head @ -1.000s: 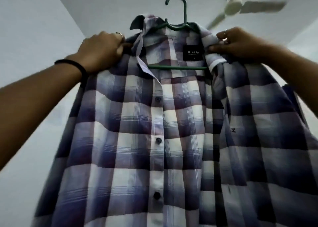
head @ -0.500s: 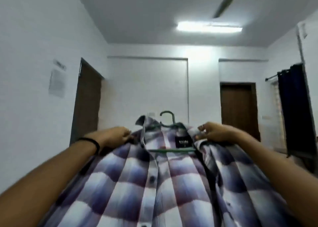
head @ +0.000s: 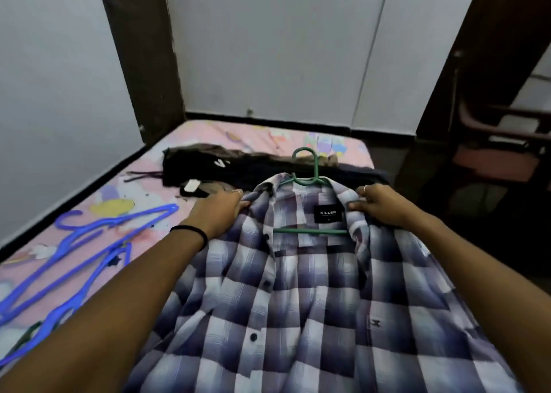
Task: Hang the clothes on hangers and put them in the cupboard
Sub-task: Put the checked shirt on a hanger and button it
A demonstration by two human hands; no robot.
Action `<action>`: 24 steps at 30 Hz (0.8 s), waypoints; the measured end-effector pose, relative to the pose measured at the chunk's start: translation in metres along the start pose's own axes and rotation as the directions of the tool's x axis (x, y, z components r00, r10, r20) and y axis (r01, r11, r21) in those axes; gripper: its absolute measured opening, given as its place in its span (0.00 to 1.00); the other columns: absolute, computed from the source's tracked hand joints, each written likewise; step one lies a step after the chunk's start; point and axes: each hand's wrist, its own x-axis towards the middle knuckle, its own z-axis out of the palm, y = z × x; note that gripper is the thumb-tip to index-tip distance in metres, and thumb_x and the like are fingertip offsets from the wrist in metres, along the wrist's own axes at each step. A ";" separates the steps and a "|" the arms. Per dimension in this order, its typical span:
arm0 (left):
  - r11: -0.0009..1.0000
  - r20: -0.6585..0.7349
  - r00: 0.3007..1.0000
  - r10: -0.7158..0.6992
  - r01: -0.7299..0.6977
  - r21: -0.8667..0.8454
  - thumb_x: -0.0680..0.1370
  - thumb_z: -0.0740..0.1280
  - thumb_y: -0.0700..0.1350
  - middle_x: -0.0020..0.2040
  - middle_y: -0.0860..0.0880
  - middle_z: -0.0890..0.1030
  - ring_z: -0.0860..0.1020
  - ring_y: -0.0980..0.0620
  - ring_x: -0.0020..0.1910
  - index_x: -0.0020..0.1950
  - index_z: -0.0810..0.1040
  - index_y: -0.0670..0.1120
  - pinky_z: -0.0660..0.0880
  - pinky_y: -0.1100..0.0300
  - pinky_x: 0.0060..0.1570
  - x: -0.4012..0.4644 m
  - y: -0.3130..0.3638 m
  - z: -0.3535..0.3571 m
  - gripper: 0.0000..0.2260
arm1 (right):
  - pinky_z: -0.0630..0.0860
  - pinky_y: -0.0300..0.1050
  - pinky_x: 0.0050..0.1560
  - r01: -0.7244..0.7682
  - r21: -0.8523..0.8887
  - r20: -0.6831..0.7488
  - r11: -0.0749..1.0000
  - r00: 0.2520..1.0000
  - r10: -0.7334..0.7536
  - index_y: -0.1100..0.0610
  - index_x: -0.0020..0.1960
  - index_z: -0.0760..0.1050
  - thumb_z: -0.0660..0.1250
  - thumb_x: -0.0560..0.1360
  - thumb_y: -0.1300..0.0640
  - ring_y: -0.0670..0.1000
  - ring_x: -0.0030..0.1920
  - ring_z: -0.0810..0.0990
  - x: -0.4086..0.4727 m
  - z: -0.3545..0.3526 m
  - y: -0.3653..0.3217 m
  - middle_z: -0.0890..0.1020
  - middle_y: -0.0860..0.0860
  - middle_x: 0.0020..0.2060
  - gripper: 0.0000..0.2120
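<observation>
Checked shirt (head: pixel 313 297) in both hands (head: pixel 219 210)

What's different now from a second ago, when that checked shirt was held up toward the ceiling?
The checked shirt on its green hanger has come down from overhead and now lies low over the bed, and the view has tipped from ceiling to bed. Nothing was let go: the left hand and right hand still hold the shirt's shoulders, with the hanger inside the collar.

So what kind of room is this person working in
Most likely a bedroom. A mattress under a pink cartoon-print sheet fills the floor by the white wall, dark folded clothes and blue plastic hangers lie on it, and both hands hold a checked shirt on a green hanger.
</observation>
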 end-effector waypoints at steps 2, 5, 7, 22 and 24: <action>0.998 0.011 0.999 -0.042 0.043 -0.043 0.83 0.54 0.54 0.56 0.43 0.78 0.77 0.40 0.55 0.55 0.71 0.46 0.69 0.52 0.42 0.011 -0.008 0.035 0.14 | 0.75 0.52 0.46 -0.060 -0.032 0.007 0.998 0.998 0.060 0.51 0.36 0.67 0.68 0.76 0.48 0.57 0.44 0.77 0.021 0.029 0.009 0.76 0.47 0.35 0.15; 0.987 0.018 0.996 -0.090 0.092 -0.129 0.82 0.56 0.49 0.54 0.44 0.75 0.75 0.41 0.55 0.54 0.70 0.45 0.70 0.50 0.42 0.016 -0.019 0.093 0.08 | 0.73 0.50 0.43 -0.130 -0.079 -0.027 0.988 0.991 0.128 0.51 0.43 0.70 0.64 0.77 0.45 0.60 0.51 0.80 0.044 0.078 0.024 0.82 0.55 0.45 0.10; 0.974 0.067 0.987 -0.148 0.157 -0.161 0.81 0.59 0.46 0.55 0.44 0.75 0.74 0.41 0.55 0.56 0.71 0.45 0.72 0.47 0.48 0.017 -0.023 0.133 0.07 | 0.72 0.49 0.43 -0.136 -0.069 -0.017 0.988 0.991 0.135 0.51 0.50 0.73 0.63 0.78 0.47 0.60 0.53 0.79 0.056 0.115 0.036 0.82 0.55 0.49 0.08; 0.876 -0.173 0.916 -0.363 0.271 -0.399 0.81 0.50 0.61 0.46 0.47 0.78 0.74 0.44 0.48 0.48 0.77 0.45 0.69 0.48 0.49 0.020 0.040 0.164 0.24 | 0.70 0.44 0.54 0.004 0.112 -0.213 0.994 0.977 0.020 0.58 0.56 0.76 0.58 0.78 0.41 0.53 0.53 0.74 -0.007 0.143 0.009 0.76 0.52 0.51 0.21; 0.875 -0.061 0.918 -0.392 0.351 -0.334 0.76 0.50 0.69 0.46 0.50 0.76 0.74 0.46 0.50 0.49 0.76 0.48 0.68 0.46 0.53 0.019 0.044 0.160 0.27 | 0.74 0.50 0.50 0.002 -0.094 -0.148 0.996 0.989 -0.016 0.58 0.57 0.74 0.60 0.75 0.38 0.56 0.50 0.74 -0.025 0.155 -0.007 0.76 0.53 0.51 0.25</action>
